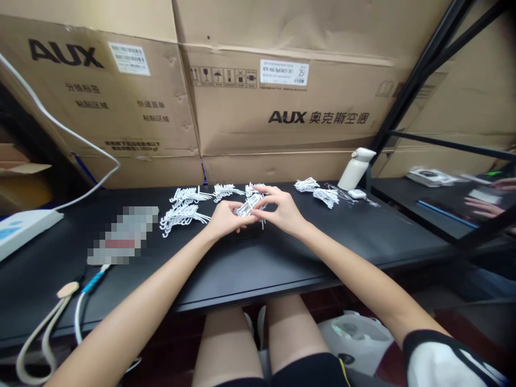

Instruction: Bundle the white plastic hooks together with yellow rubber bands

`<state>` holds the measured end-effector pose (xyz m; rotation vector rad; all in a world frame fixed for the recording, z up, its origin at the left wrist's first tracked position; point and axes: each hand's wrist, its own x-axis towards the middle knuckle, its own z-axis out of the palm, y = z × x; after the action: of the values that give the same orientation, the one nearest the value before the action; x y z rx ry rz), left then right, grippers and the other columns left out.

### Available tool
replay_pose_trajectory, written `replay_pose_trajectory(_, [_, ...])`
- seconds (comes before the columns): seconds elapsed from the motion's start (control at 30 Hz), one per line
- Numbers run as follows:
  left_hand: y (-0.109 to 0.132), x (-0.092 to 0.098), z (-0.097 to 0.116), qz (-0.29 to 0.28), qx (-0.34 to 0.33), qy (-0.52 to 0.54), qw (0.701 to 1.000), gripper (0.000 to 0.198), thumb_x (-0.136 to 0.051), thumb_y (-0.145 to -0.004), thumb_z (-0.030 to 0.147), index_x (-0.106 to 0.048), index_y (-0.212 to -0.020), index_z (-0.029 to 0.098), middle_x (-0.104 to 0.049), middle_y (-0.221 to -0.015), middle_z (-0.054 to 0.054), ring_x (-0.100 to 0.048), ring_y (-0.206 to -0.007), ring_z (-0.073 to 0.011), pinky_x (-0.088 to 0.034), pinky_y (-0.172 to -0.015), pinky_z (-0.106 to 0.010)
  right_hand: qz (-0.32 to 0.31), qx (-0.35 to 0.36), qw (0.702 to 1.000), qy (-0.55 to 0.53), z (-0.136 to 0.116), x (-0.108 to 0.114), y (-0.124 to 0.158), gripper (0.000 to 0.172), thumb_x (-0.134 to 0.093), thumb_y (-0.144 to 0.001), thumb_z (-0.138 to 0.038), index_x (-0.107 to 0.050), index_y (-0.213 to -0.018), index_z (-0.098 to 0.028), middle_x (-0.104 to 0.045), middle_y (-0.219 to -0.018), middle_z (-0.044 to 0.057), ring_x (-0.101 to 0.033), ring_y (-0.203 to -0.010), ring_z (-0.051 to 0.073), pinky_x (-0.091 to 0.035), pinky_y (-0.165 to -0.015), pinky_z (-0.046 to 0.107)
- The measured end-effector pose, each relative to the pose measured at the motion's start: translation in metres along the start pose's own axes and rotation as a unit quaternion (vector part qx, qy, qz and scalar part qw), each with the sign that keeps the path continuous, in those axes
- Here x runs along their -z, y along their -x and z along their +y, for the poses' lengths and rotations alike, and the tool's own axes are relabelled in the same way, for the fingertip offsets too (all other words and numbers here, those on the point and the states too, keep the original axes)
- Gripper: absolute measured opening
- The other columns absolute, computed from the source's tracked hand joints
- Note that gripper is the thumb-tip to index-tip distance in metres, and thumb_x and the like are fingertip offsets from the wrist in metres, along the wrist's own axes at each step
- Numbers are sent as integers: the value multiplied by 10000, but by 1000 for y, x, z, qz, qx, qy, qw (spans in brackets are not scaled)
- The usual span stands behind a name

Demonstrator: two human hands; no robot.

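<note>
Fingers (267, 215) of both hands are clamped on one small bundle of white pieces (250, 203), which is lifted a little above the desk (258, 266), at the centre of the view. Taking this bundle as the middle of a clock, with twelve away from the person, the left hand (221, 220) holds from eight o'clock and the right hand (286, 216) from three. Thumbs and fingertips press from two sides, probably so that the thin pieces do not slide apart; how many pieces are inside, I cannot tell. They look like smooth, hard plastic, with narrow bars and gaps between. Similar pieces lie in groups: two at nine to ten o'clock (182, 216), with curved hook ends, one at eleven (226, 190), one at twelve (255, 187), partly hidden behind the right hand, and two tight bunches (325, 197) at two to three. It seems these groups are set within short reach, leaving the near side of the desk for the forearms. At two o'clock, farther away, a smooth pale bottle (353, 172) leans in the wide view, with matte brown cardboard (237, 126) standing behind everything.
</note>
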<state>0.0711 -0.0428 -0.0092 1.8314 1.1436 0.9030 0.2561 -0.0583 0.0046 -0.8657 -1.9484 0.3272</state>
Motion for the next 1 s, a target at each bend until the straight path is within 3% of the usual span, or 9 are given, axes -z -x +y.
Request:
replay_pose_trajectory(0.2, [2,0,1,14,-25,-46,999,398,-750,-651,489,-717,-799,122,-625,-540,-8,-497,-376,-106,-376,-362,-220,36,-6,999,-22,-1,-5,3,62,-724,-752,-265,-712,-718,-214,-666,-1216,84,-618,-1132,256,-443,-1020,425])
replay_pose_trajectory(0.4, [1,1,-4,3,-38,-19,999,409,-768,-645,481,-730,-828,117,-699,-669,-49,-632,-501,-164,-491,-495,-255,64,-18,997,-32,3,-12,4,75,-687,-789,-278,-713,-759,-214,-659,-1229,85,-613,-1151,262,-434,-1037,420])
replay_pose_trajectory(0.53, [-1,-5,-7,-40,9,74,996,521,-765,-662,498,-716,-1011,114,-739,-765,-91,-705,-637,-216,-570,-623,-314,66,-26,997,-13,15,-10,1,130,-648,-817,-305,-689,-774,-190,-652,-1218,126,-618,-1126,263,-470,-965,412])
replay_pose_trajectory(0.63, [-2,-7,-8,-50,37,106,992,555,-744,-677,539,-704,-1020,103,-747,-796,-115,-722,-707,-231,-577,-685,-336,39,-29,999,-4,22,-7,-2,157,-627,-829,-336,-653,-779,-189,-639,-1187,129,-600,-1126,255,-498,-882,376])
replay_pose_trajectory(0.83, [0,-6,-4,-73,48,138,986,557,-768,-671,501,-667,-1065,120,-739,-925,-121,-718,-868,-264,-582,-713,-352,0,55,995,85,21,-8,0,99,-513,-891,-256,-566,-854,-182,-527,-1151,143,-512,-1129,252,-416,-991,439])
replay_pose_trajectory(1.0, [1,-7,-2,-75,59,173,980,554,-830,-623,398,-598,-1051,132,-716,-901,-94,-708,-874,-259,-588,-645,-326,26,108,987,116,14,-10,2,67,-515,-889,-226,-537,-841,-185,-527,-1009,119,-503,-972,245,-445,-888,438])
